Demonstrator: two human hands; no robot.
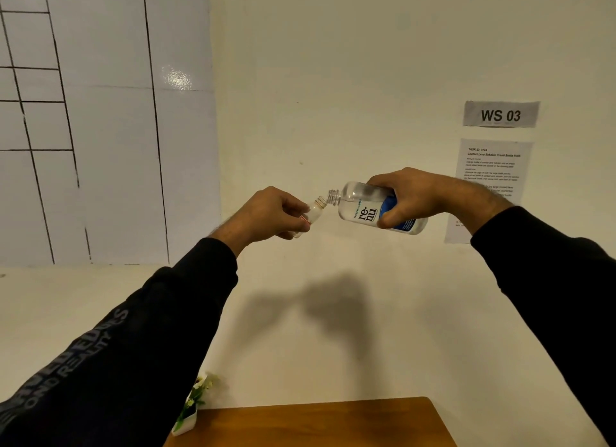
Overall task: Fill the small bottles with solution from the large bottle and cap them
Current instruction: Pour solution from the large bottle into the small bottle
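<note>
My right hand (413,196) grips the large bottle (373,210) tipped at mid-frame, left hand (270,213) pinching the small bottle (313,213); misaligned necks would likely spill solution

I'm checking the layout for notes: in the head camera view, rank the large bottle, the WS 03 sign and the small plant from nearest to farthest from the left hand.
From the left hand:
1. Large bottle, just to its right, held in the right hand.
2. Small plant, far below, at the table's left edge.
3. WS 03 sign, up on the wall at far right.
</note>
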